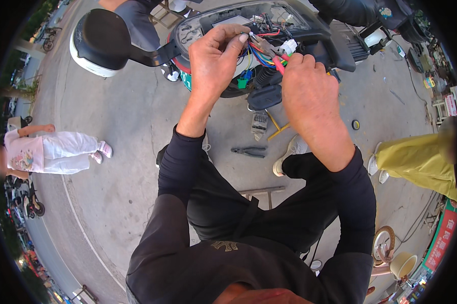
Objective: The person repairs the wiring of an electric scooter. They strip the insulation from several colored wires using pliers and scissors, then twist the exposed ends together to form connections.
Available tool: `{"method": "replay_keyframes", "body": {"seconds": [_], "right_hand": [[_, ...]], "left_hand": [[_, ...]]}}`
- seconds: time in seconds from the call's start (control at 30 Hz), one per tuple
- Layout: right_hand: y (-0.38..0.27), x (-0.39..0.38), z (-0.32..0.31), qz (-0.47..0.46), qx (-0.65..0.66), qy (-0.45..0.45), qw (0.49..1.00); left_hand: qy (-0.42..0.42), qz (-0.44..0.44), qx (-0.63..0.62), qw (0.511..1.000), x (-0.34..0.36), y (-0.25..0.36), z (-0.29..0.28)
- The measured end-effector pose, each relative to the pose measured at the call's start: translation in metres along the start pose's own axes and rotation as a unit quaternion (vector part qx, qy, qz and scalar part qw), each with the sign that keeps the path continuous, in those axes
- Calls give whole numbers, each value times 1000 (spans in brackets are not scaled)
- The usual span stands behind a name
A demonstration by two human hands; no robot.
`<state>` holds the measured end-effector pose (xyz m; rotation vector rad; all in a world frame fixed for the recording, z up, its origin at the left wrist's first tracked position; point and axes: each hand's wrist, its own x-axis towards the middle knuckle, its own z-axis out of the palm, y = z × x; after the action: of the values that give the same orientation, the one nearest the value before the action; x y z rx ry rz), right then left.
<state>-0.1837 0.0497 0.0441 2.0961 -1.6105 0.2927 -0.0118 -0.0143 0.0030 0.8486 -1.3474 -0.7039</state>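
Note:
An opened scooter front (pixel 210 23) has bundled coloured wires (pixel 264 57) hanging out, with white, blue and green connectors among them. My left hand (pixel 213 61) pinches thin wires near the top of the bundle, thumb against forefinger. My right hand (pixel 309 96) is closed on red-handled pliers (pixel 279 62), whose metal jaws are at the wires beside my left fingertips; I cannot make out exactly what lies between the jaws. A black mirror (pixel 99 40) sticks out to the left, and a dark plastic piece (pixel 265 96) sits below the wiring.
Dark pliers (pixel 247 152), a yellow T-handled tool (pixel 276 131), a metal box (pixel 259 125) and a tape roll (pixel 355 124) lie on the concrete (pixel 117 192). People stand left (pixel 61 149) and right (pixel 410 162); another's sleeve (pixel 350 10) is at top right. A bucket (pixel 403 265) stands lower right.

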Motion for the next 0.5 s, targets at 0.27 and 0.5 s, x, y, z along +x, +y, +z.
{"method": "replay_keyframes", "body": {"seconds": [0.27, 0.5], "right_hand": [[10, -2, 3, -10, 55, -19, 998], [12, -3, -1, -2, 168, -75, 983]], "left_hand": [[-13, 11, -2, 1000, -1, -2, 1], [-1, -3, -19, 1000, -3, -2, 2]]}}
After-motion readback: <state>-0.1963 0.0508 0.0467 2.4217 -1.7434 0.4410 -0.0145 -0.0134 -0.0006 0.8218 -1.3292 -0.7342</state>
